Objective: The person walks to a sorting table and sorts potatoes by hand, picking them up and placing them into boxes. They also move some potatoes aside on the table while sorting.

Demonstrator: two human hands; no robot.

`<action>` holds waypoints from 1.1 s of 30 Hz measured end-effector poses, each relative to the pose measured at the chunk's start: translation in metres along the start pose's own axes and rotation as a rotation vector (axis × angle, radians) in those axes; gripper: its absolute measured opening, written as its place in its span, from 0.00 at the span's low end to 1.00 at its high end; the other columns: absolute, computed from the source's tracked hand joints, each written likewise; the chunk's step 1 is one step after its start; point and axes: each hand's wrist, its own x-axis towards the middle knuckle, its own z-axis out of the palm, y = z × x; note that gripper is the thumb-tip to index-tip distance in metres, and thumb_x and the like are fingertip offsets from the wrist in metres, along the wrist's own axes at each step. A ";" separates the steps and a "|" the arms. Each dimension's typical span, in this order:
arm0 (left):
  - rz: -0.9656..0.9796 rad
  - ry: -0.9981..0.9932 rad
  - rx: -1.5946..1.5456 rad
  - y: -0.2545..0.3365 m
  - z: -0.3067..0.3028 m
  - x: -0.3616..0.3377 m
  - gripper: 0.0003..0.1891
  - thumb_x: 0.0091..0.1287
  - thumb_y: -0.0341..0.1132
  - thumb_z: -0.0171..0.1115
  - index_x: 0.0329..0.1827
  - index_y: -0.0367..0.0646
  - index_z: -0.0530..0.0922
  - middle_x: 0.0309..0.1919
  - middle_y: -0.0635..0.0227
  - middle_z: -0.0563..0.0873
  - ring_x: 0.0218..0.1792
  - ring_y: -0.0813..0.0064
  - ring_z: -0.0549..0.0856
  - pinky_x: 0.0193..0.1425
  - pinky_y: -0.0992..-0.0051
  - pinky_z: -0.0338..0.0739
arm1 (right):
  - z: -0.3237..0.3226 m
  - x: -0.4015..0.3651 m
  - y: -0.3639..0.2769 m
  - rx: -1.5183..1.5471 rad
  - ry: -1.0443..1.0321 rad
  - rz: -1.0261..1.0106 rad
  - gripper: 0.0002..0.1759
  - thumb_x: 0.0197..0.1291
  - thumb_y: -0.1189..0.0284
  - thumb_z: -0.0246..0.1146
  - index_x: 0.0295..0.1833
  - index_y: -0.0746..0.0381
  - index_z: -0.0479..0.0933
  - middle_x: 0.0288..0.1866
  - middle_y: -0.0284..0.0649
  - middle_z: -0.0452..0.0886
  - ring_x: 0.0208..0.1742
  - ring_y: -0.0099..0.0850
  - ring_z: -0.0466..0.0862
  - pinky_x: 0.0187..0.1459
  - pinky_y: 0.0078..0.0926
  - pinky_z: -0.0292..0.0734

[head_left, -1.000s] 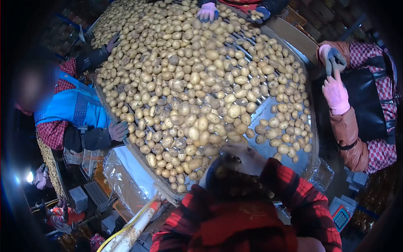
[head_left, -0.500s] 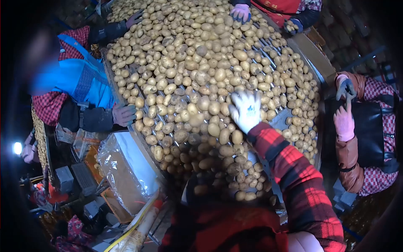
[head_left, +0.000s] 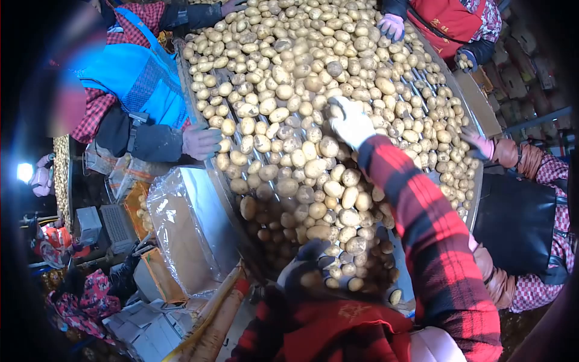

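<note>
Many potatoes (head_left: 315, 167) cover a roller conveyor (head_left: 419, 90) in front of me. My right hand (head_left: 353, 123), in a white glove with dark fingertips, reaches over the middle of the layer. Its fingers are bent and close around a potato (head_left: 333, 111). Low in the view, close to my body, my left hand (head_left: 300, 264) wears a dark and grey glove. Its fingers are apart beside the potatoes at the near end, and shadow covers part of it. A red and black checked sleeve covers my right arm.
A person in a blue vest (head_left: 142, 75) leans over the left edge. Another in red (head_left: 443, 30) works at the far right, with a third person's gloved hand (head_left: 479, 143) at the right edge. A plastic-lined box (head_left: 187, 226) and a pipe (head_left: 211, 317) stand left of me.
My right hand has gone from spread fingers to bent ones around a potato. My left hand has come into view. The person at right has moved a hand to the conveyor edge. The view has shifted.
</note>
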 end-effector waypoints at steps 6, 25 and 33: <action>-0.029 -0.156 0.160 0.001 -0.023 0.045 0.30 0.83 0.39 0.53 0.85 0.47 0.59 0.77 0.56 0.72 0.74 0.60 0.77 0.70 0.66 0.77 | -0.007 -0.152 -0.005 0.232 -0.421 -0.350 0.24 0.67 0.63 0.65 0.65 0.60 0.78 0.63 0.52 0.81 0.61 0.51 0.83 0.61 0.50 0.80; 0.002 -0.068 -0.463 0.010 0.003 0.043 0.36 0.80 0.64 0.46 0.78 0.44 0.67 0.72 0.52 0.76 0.62 0.54 0.83 0.59 0.61 0.83 | 0.009 -0.209 0.003 0.664 -0.392 0.157 0.31 0.79 0.50 0.58 0.73 0.62 0.77 0.53 0.39 0.88 0.47 0.30 0.87 0.40 0.26 0.84; 0.190 -0.078 0.049 -0.027 -0.003 0.046 0.35 0.82 0.62 0.44 0.76 0.42 0.70 0.65 0.56 0.83 0.60 0.61 0.84 0.61 0.59 0.82 | 0.005 -0.254 0.016 0.179 -0.099 0.050 0.20 0.78 0.62 0.56 0.68 0.57 0.81 0.58 0.47 0.89 0.52 0.44 0.90 0.54 0.40 0.84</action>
